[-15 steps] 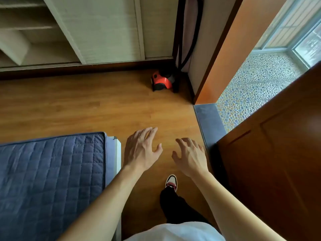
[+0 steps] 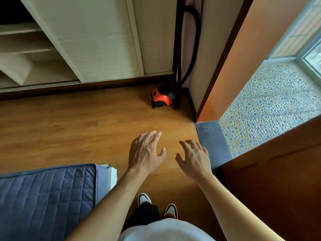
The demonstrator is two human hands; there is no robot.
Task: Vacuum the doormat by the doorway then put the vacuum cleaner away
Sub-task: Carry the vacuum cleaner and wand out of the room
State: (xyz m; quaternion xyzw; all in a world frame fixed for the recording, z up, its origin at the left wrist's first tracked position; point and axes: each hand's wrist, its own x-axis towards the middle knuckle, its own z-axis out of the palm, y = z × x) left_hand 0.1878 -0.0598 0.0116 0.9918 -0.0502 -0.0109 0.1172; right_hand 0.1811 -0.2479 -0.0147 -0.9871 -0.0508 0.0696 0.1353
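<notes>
Fingers of the left hand lie nearly straight and close together, the thumb set a little apart, and they hold nothing. Those of the right hand are loosely curled and slightly spread, also holding nothing. Both hands hover palm-down over the wooden floor, near each other but not touching, with bare forearms reaching in from the bottom edge.

Below them two shoes stand on the boards, under dark trousers and a white shirt. At the lower left, a quilted blue mattress ends just beside the left forearm.

Just right of the right hand lies a grey strip across the doorway. It may be a mat or a stone sill; the view does not settle which. Beyond it spreads a pebble floor, and a brown wooden door stands open at the right.

The vacuum cleaner sits well ahead of the hands in the far corner, its red and black body on the floor between the wardrobe and the door frame. Its black hose loops up the narrow gap behind it. The wardrobe's pale sliding panel is pushed aside at the left, showing bare shelves.
</notes>
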